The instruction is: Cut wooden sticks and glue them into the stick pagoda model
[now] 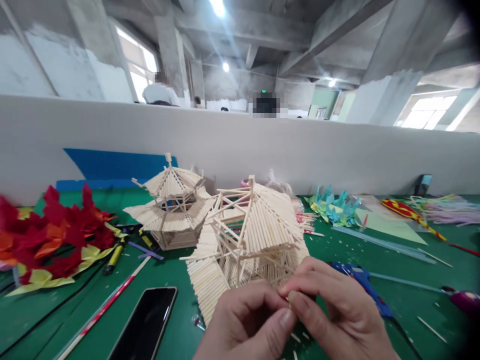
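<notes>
My left hand (255, 320) and my right hand (333, 305) meet fingertip to fingertip at the near edge of the table. Both are pinched closed around something tiny, mostly hidden by the fingers; a pale bit shows between them. Just beyond stands a pavilion model (270, 225) built of thin wooden sticks, its roof partly covered and its left side an open frame. Farther back on the left is a second stick pavilion (176, 205) with two roof tiers. Below my hands lie a few short stick pieces (295, 338).
A phone (144, 325) lies at the front left, near a red-and-white strip (101, 310). Red paper leaves (63, 230) fill the far left. To the right are a blue glue gun (362, 285), clear glue sticks (382, 243) and blue paper flowers (333, 205). A white partition (240, 145) closes the back.
</notes>
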`<move>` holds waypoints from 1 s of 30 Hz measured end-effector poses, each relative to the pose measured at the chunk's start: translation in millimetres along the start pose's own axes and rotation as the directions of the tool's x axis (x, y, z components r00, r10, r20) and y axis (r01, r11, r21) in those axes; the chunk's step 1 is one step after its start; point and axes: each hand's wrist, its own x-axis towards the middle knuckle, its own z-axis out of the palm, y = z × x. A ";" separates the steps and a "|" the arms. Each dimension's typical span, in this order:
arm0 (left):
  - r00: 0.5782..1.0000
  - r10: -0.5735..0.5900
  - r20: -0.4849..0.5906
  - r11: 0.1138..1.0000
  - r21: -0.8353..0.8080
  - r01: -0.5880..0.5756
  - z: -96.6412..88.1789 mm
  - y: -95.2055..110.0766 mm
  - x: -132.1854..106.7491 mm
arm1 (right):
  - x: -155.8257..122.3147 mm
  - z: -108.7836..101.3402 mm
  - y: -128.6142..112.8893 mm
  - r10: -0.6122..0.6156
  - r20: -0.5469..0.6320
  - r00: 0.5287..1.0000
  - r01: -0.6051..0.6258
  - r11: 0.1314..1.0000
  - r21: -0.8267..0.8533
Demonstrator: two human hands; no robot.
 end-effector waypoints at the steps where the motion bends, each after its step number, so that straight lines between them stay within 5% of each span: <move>1: 0.999 -0.009 -0.031 0.998 -0.070 0.007 -2.5 -0.5 1.7 | 3.2 1.6 1.0 -0.047 -0.016 0.999 0.046 0.998 -0.033; 4: 0.991 -0.007 -0.136 0.973 -0.229 -0.025 -9.9 -3.8 5.2 | 14.8 5.1 2.2 -0.265 -0.063 0.962 0.252 0.953 -0.168; 8: 0.990 0.006 -0.143 0.966 -0.253 -0.042 -19.4 -5.8 7.0 | 29.7 6.9 -1.0 -0.473 0.010 0.881 0.460 0.852 -0.251; 19: 0.988 -0.058 -0.144 0.956 -0.294 0.013 -33.2 -0.1 3.2 | 41.0 11.8 -6.2 -0.404 0.099 0.909 0.416 0.879 -0.231; 24: 0.986 -0.064 -0.154 0.963 -0.268 0.021 -38.3 0.6 2.7 | 42.4 12.8 -2.0 -0.363 0.041 0.931 0.361 0.897 -0.254; 30: 0.905 0.263 -0.335 0.962 0.156 -0.222 -48.6 1.8 2.5 | 49.0 15.8 14.4 -0.342 0.100 0.934 0.354 0.857 -0.374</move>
